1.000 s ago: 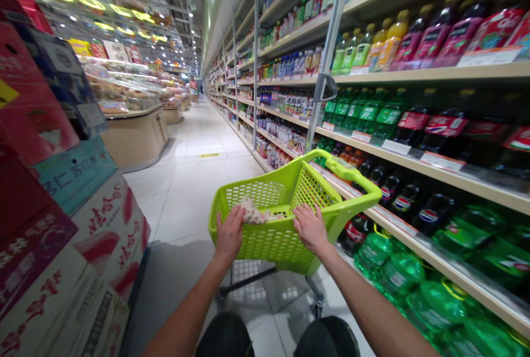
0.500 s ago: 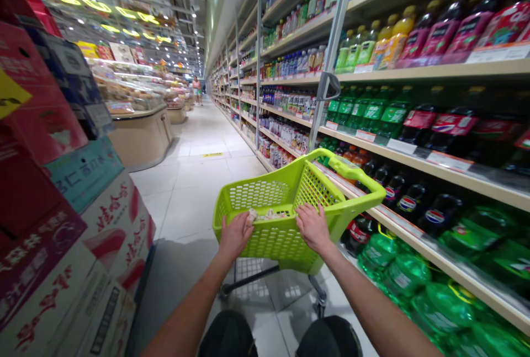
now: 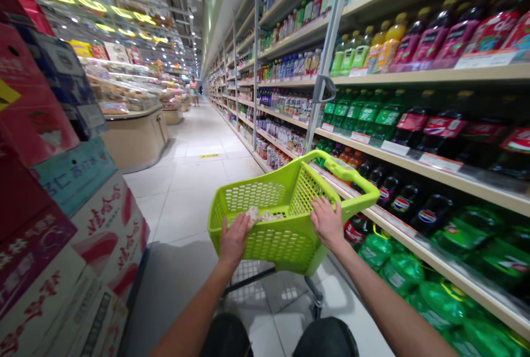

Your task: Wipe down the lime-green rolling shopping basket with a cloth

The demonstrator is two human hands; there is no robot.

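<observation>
One green shopping cart [image 3: 269,246] stands on the floor [image 3: 194,180] just beyond two dark-clad knees [image 3: 227,335], beside the drink shelves [image 3: 418,73]. Two hands are on its near rim. The left hand [image 3: 234,238], half open, touches one pale patterned cloth [image 3: 253,214] lying partly inside the cart; I cannot tell whether it grips cloth or rim. The right hand [image 3: 327,220], fingers loosely bent, lies over the rim near the one handle [image 3: 350,175]; its grip cannot be told. One person [image 3: 194,91] stands far down the aisle
</observation>
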